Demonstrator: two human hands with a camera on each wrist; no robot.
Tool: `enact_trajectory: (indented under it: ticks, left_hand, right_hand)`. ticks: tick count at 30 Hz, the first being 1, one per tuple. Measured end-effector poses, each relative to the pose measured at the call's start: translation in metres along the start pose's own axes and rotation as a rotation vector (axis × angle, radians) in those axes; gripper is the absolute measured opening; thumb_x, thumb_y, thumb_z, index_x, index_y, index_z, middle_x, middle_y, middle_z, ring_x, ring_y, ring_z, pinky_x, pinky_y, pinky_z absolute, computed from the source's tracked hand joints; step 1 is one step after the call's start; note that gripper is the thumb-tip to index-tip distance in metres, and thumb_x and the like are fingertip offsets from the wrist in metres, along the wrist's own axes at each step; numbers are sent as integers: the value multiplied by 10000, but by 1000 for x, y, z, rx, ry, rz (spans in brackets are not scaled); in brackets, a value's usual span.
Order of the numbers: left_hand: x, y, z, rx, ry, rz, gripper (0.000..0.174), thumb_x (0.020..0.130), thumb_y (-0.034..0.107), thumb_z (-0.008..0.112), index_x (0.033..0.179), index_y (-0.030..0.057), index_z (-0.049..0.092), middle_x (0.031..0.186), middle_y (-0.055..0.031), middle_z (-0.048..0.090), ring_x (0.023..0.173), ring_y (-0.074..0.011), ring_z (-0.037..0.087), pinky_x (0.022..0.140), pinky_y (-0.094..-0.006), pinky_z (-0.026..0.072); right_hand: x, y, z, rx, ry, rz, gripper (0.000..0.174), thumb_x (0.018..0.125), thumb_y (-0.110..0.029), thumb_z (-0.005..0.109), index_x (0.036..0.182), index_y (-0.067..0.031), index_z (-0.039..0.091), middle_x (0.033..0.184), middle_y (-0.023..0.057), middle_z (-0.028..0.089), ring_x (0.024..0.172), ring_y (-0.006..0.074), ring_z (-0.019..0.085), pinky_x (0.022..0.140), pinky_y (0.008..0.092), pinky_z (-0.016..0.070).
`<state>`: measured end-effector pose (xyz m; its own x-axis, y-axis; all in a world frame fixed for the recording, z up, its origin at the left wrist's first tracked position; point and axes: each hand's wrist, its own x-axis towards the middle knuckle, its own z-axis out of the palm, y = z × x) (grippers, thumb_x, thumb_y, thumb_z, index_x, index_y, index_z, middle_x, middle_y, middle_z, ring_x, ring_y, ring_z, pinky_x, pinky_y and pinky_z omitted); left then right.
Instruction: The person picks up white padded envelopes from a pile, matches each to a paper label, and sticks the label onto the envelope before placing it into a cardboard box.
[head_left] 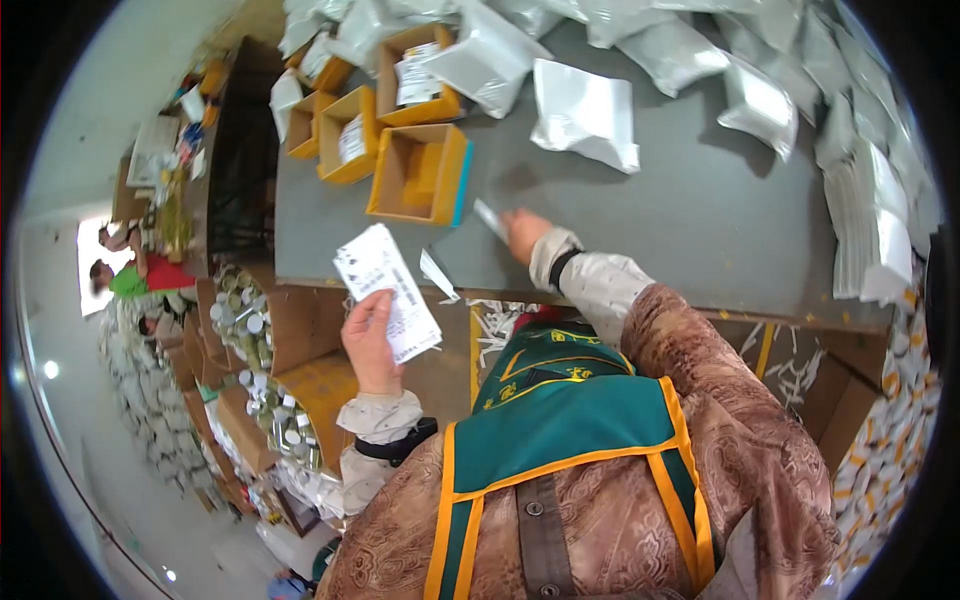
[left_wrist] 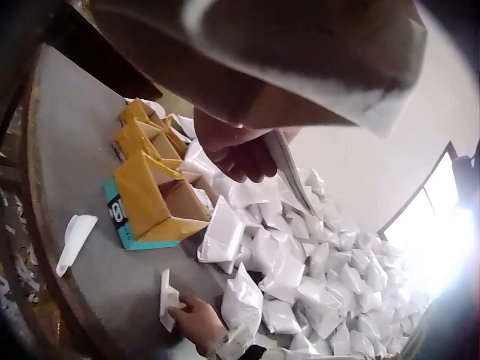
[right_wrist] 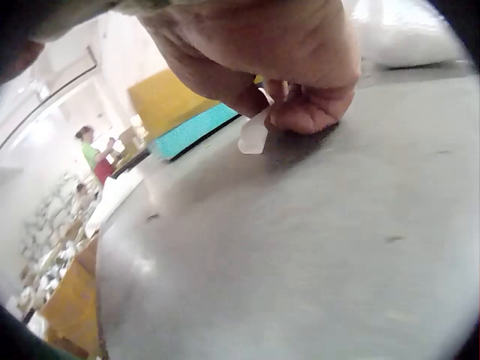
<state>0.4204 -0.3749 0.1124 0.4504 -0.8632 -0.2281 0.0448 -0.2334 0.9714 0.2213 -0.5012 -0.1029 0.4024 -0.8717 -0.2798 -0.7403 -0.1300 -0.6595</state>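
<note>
In the head view, my left hand [head_left: 372, 350] holds a stack of white printed labels [head_left: 400, 300] at the near table edge, thumb on top. My right hand [head_left: 525, 238], low over the grey table, pinches a small white paper strip [head_left: 488, 217]. The right wrist view shows the strip [right_wrist: 253, 136] between curled fingertips, close to the tabletop. Another curled white paper piece [head_left: 437, 274] lies at the table's edge between the hands. Beyond them stands an open yellow box [head_left: 451, 172] with a teal side.
More yellow boxes [head_left: 360, 172] stand behind, some with printed papers inside. White plastic packages [head_left: 585, 112] lie on the table [head_left: 690, 220] and pile up at the back and right. Cartons of jars [head_left: 262, 330] stand at left. Another person [head_left: 140, 275] is farther off.
</note>
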Motion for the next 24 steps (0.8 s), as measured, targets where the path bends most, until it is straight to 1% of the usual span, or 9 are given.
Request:
enact_trajectory:
  ticks: [3,5,8,11,12,15,18,20,24]
  left_hand:
    - [0,-17,-10,-72,-59,-44,187,879,60,628,1037,-38,648,975,-92,663,852,-117,614,761,-252,504]
    - [12,-32,-16,-19,-152,-62,197,874,18,605,1060,-36,643,995,-102,654,876,-131,615,791,-261,504]
    - [33,-38,-1,-160,-307,-114,222,864,-27,588,1080,-20,637,1040,-92,637,912,-129,605,798,-259,502]
    - [61,-55,10,-155,-395,-79,246,859,-39,585,1101,-8,622,1075,-94,623,937,-146,608,830,-269,512]
    - [68,-56,15,-156,-430,-65,246,861,-40,583,1101,-6,623,1079,-93,623,941,-144,606,829,-269,512]
    - [79,-49,28,-155,-505,-62,248,864,-36,586,1107,-2,623,1095,-89,619,964,-139,594,840,-272,507]
    - [85,-49,40,-225,-487,-38,240,862,-26,597,1095,8,645,1061,-65,637,931,-113,593,812,-250,498]
    - [88,-48,44,-207,-486,-16,257,860,-26,599,1112,5,636,1077,-76,632,955,-128,591,834,-259,496]
    - [81,-46,52,-207,-478,-44,262,861,-21,599,1121,3,622,1087,-88,625,966,-144,597,839,-277,504]
  right_hand:
    - [-5,-22,106,-16,-464,-521,399,758,-164,648,1150,-100,603,1066,213,610,1000,394,584,882,453,476]
    - [-39,-56,87,-61,-641,-794,483,753,-271,699,1188,-93,590,1089,211,614,1010,378,588,876,443,475]
    - [-47,-68,33,296,-456,-260,318,788,-247,672,1065,-92,662,1037,144,637,983,356,605,833,450,484]
    - [-44,-22,-45,397,205,-101,220,776,-154,674,972,-59,646,970,146,626,901,351,593,812,439,478]
    - [-39,0,-70,24,631,-205,264,771,-144,686,1016,-73,618,1022,153,601,985,347,549,872,456,437]
    - [-35,39,-142,-376,811,163,835,661,-266,819,1363,-156,380,1132,238,557,1135,392,480,985,486,376]
    - [-12,85,-144,-372,506,346,1028,621,-237,850,1435,-97,238,1261,272,505,1217,388,465,1014,432,384]
    - [5,107,-137,-5,485,399,978,648,-194,826,1430,-75,251,1303,287,471,1205,421,473,997,435,406]
    - [6,120,-132,-27,522,352,778,744,-110,699,1415,-109,305,1148,256,564,1071,428,544,937,436,443]
